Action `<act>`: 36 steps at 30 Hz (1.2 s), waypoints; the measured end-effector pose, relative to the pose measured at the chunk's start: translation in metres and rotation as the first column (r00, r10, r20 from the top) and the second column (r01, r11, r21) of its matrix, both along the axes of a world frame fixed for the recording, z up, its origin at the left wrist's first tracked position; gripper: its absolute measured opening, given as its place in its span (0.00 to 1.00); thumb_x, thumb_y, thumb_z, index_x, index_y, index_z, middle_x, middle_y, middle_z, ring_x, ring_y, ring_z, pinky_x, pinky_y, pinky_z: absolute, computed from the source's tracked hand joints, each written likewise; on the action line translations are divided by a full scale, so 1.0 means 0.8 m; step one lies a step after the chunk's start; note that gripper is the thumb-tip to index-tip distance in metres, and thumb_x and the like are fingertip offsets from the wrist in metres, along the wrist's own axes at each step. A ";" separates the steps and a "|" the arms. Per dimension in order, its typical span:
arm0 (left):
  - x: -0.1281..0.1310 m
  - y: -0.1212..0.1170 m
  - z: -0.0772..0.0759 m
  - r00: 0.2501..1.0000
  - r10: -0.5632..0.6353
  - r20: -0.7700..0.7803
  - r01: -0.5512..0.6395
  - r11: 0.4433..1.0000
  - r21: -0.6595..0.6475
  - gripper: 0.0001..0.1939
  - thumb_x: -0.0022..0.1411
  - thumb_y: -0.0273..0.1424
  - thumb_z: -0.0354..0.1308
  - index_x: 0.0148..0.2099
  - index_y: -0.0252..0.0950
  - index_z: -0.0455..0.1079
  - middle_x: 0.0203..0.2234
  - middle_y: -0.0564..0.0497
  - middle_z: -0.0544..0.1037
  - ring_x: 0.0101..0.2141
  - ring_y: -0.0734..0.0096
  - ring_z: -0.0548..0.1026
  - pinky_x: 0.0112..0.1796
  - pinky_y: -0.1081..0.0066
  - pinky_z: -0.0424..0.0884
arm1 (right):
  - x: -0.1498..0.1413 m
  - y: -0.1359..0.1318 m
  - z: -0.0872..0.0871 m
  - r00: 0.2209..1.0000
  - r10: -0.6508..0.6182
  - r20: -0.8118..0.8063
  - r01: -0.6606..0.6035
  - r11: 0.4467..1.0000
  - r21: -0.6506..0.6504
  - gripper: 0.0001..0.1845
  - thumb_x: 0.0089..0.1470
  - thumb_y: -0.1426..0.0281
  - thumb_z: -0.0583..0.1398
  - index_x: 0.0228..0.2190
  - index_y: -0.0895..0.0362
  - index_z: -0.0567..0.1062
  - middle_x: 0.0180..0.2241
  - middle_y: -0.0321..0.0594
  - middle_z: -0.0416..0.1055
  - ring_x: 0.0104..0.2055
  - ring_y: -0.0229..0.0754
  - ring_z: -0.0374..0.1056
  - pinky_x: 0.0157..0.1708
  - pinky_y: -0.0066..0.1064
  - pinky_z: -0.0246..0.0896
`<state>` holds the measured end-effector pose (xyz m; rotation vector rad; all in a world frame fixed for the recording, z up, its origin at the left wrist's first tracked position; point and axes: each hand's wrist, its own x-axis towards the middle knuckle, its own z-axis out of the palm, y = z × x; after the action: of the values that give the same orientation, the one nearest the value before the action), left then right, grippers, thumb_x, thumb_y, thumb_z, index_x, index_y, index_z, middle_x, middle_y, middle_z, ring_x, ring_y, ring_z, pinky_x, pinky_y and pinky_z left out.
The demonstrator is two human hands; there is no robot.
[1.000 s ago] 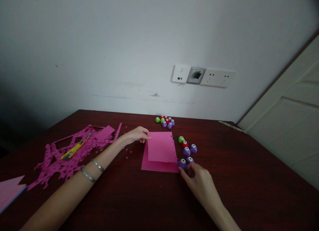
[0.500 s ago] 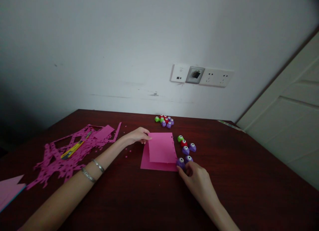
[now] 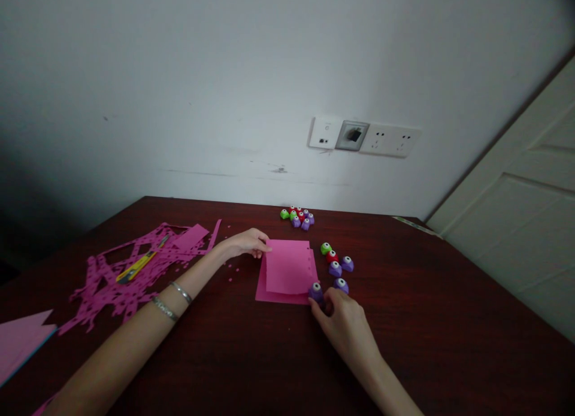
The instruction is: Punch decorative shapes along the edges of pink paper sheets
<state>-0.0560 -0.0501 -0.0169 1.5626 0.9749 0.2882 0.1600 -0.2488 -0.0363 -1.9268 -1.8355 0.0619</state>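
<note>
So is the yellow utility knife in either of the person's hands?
No, the yellow utility knife lies on the pink punched paper scraps, away from both hands.

pale scuffed wall [image 3: 224,93] | dark-red wooden table [image 3: 426,320] | white panelled door [image 3: 534,158]

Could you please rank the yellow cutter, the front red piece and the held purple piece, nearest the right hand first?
1. Purple piece, in the right hand.
2. Front red piece, beyond, right of pink sheets.
3. Yellow cutter, far left on scraps.
</note>
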 end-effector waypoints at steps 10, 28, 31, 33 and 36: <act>-0.006 0.005 -0.004 1.000 -0.017 -0.009 0.017 1.000 0.023 0.12 0.42 0.34 0.64 0.28 0.32 0.68 0.16 0.54 0.68 0.19 0.79 0.65 0.22 0.74 0.60 | -0.004 -0.002 -0.001 0.999 0.016 0.040 -0.017 1.000 0.001 0.11 0.51 0.65 0.55 0.21 0.56 0.64 0.22 0.37 0.67 0.20 0.37 0.63 0.21 0.26 0.50; 0.003 -0.015 0.036 0.995 -0.001 0.097 -0.001 1.000 0.025 0.09 0.46 0.31 0.63 0.30 0.32 0.69 0.18 0.52 0.70 0.20 0.77 0.68 0.25 0.71 0.61 | 0.026 0.002 0.004 0.981 -0.016 -0.191 0.040 0.992 0.122 0.17 0.51 0.59 0.56 0.18 0.55 0.62 0.17 0.32 0.61 0.19 0.34 0.58 0.22 0.26 0.51; 0.004 -0.017 0.038 0.994 0.001 0.110 0.000 1.000 -0.011 0.11 0.46 0.31 0.64 0.30 0.32 0.68 0.20 0.51 0.71 0.21 0.75 0.70 0.26 0.70 0.64 | 0.028 0.003 0.006 0.981 -0.024 -0.195 0.050 0.991 0.128 0.18 0.51 0.59 0.56 0.17 0.55 0.61 0.16 0.32 0.60 0.19 0.34 0.56 0.21 0.25 0.50; 0.004 -0.016 0.037 0.993 -0.003 0.122 0.007 1.000 -0.029 0.12 0.45 0.32 0.65 0.31 0.32 0.67 0.21 0.51 0.72 0.22 0.75 0.70 0.26 0.70 0.65 | 0.028 0.003 0.006 0.982 -0.025 -0.189 0.051 0.989 0.137 0.18 0.50 0.59 0.57 0.17 0.55 0.61 0.16 0.31 0.60 0.18 0.34 0.56 0.21 0.25 0.50; 0.003 -0.013 0.032 0.990 -0.014 0.141 0.020 0.999 -0.040 0.15 0.44 0.34 0.65 0.31 0.31 0.67 0.23 0.50 0.73 0.22 0.76 0.71 0.26 0.71 0.66 | 0.028 0.002 0.005 0.983 -0.024 -0.183 0.051 0.988 0.145 0.19 0.50 0.58 0.57 0.17 0.55 0.61 0.16 0.31 0.60 0.18 0.34 0.56 0.21 0.25 0.50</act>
<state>-0.0534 -0.0604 0.0091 1.4918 0.8526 0.3595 0.1827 -0.2470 -0.0323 -1.7905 -1.6373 0.0816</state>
